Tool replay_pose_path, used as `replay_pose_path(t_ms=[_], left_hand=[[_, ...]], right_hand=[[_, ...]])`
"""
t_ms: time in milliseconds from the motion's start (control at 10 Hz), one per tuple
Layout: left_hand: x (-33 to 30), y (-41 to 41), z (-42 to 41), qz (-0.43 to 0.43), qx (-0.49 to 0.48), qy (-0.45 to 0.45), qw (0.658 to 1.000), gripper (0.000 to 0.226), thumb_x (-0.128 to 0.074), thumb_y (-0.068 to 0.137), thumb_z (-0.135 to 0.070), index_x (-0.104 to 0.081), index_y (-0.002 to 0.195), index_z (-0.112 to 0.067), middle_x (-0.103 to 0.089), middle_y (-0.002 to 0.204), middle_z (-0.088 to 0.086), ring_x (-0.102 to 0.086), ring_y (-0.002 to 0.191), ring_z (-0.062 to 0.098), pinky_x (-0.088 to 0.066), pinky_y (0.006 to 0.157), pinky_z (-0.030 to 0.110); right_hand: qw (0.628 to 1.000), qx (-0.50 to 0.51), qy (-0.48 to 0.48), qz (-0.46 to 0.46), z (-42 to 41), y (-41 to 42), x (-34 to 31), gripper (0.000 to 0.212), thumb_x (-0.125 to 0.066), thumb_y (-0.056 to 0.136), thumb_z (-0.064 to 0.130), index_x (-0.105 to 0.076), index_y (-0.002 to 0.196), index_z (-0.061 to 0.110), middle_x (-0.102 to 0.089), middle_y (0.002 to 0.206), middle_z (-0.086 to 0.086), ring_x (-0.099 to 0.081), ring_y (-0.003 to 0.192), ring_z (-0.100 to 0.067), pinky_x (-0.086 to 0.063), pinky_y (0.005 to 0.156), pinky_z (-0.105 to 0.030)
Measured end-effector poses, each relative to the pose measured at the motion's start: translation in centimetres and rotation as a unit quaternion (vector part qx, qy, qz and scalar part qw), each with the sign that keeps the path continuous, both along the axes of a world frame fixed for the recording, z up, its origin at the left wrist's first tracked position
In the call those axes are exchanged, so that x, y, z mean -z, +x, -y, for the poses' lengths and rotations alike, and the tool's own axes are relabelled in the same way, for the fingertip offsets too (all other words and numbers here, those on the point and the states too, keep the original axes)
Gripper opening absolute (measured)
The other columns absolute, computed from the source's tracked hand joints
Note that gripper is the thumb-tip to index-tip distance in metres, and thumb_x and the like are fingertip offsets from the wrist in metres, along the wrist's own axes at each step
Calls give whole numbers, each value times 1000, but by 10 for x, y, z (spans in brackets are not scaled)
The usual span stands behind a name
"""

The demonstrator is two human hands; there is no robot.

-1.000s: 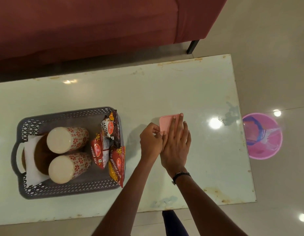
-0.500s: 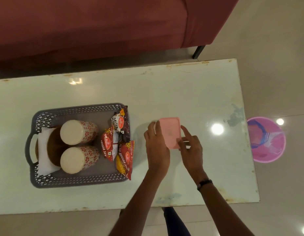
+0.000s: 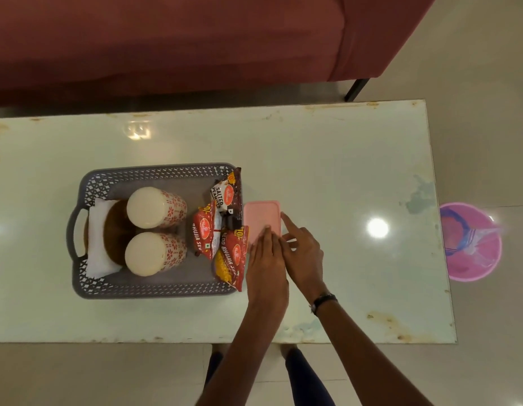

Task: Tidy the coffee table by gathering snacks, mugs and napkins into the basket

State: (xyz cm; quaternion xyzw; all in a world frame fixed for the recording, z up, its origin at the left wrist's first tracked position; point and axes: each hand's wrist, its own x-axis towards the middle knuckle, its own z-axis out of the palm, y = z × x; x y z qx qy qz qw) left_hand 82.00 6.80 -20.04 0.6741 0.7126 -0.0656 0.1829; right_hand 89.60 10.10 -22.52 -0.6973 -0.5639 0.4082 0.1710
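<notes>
A grey lattice basket [image 3: 155, 171] stands on the left half of the glass coffee table [image 3: 327, 159]. In it lie two floral mugs [image 3: 155, 208] [image 3: 153, 253] on their sides, a white napkin [image 3: 97, 259] under a brown round item [image 3: 115, 230], and three red snack packets [image 3: 222, 191] [image 3: 206, 232] [image 3: 231, 256] leaning on the right wall. A pink lidded box [image 3: 261, 216] lies flat on the table, right beside the basket. My left hand [image 3: 264, 259] covers its near end. My right hand [image 3: 302, 253] presses fingers on its right edge.
A dark red sofa [image 3: 196, 39] runs along the table's far side, with a black leg [image 3: 355, 89]. On the floor past the table's right end stands a pink bucket [image 3: 471, 241]. My legs [image 3: 307, 376] are at the near table edge.
The pink box has slid left with both hands and now sits against the basket's right wall. My left hand has shifted from its left side onto its near end.
</notes>
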Motion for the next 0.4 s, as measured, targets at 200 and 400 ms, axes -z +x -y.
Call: replay_pose_path(t_ms=[200, 400], left_hand=[[4, 4, -2, 2, -21, -34, 999, 79, -95, 34, -21, -68, 106, -2, -68, 115, 16, -67, 105, 26, -52, 87, 38], [-17, -5, -5, 148, -49, -42, 987, 59, -52, 91, -7, -26, 144, -2, -24, 155, 16, -22, 144, 27, -19, 117, 37]], right_hand=[[1000, -9, -12, -12, -2, 2, 3, 47, -55, 94, 18, -44, 138, 28, -66, 107, -7, -56, 83, -7, -43, 80, -17], [996, -46, -65, -27, -1, -1, -10, 53, -49, 96, 7, -31, 145, 16, -61, 122, -15, -58, 113, -27, -46, 97, -34]])
